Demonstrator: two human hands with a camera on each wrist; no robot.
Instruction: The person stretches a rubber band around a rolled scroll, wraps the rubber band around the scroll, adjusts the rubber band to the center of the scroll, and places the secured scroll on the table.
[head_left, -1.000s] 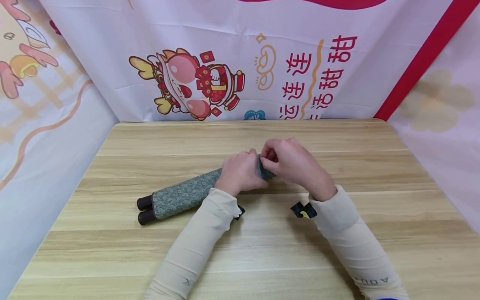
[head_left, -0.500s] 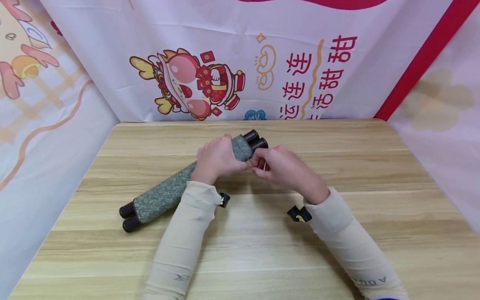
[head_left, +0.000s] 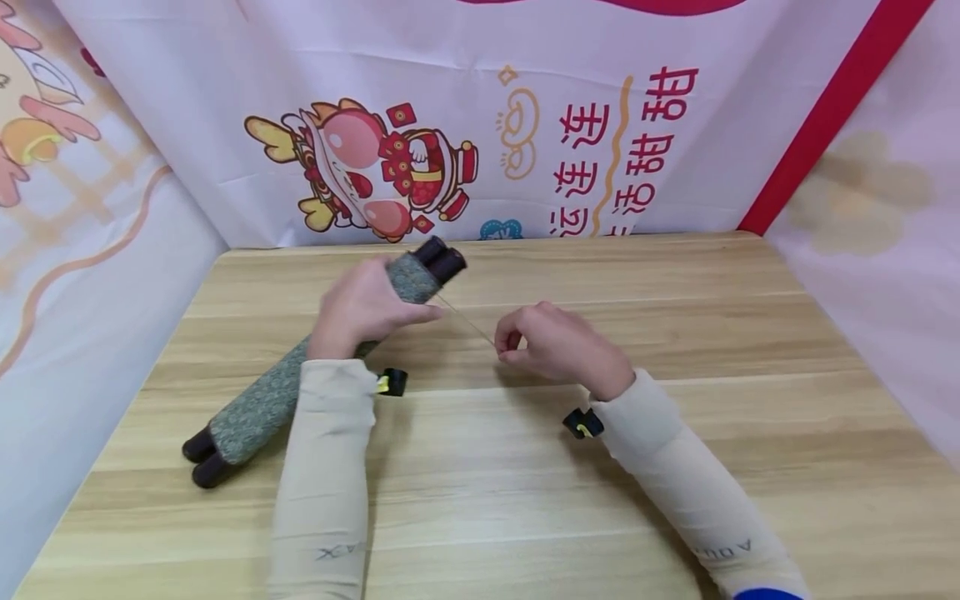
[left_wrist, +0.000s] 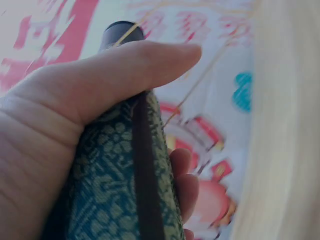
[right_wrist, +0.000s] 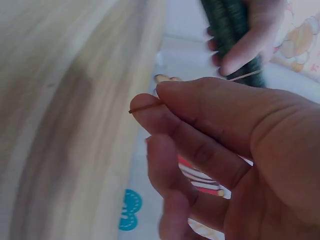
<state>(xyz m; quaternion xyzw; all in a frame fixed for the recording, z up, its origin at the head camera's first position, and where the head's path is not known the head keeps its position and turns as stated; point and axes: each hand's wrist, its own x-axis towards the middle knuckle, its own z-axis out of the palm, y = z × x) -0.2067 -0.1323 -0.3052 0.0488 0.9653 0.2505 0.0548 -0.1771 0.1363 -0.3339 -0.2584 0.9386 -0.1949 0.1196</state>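
Observation:
A rolled scroll (head_left: 258,412) covered in green patterned brocade lies slantwise in the head view, with a pair of dark rollers protruding at each end. My left hand (head_left: 363,308) grips it near its far end; the left wrist view shows the thumb (left_wrist: 145,62) across the brocade (left_wrist: 105,165) and fingers behind. From that end a thin tan rubber band (head_left: 468,319) stretches taut to my right hand (head_left: 558,346). In the right wrist view, thumb and index finger pinch the band (right_wrist: 145,107). Part of the scroll's middle is hidden by the left hand.
The wooden table (head_left: 480,500) extends around both hands. Behind it hangs a white printed cloth (head_left: 420,50) with a cartoon figure and red characters, and more printed cloth flanks both sides. Small black mounts (head_left: 583,422) sit at the wrists.
My left hand has carried the scroll leftwards, tilting it more steeply. The right hand has drawn slightly down and left. The gap between the hands has widened, and the band now shows stretched between them.

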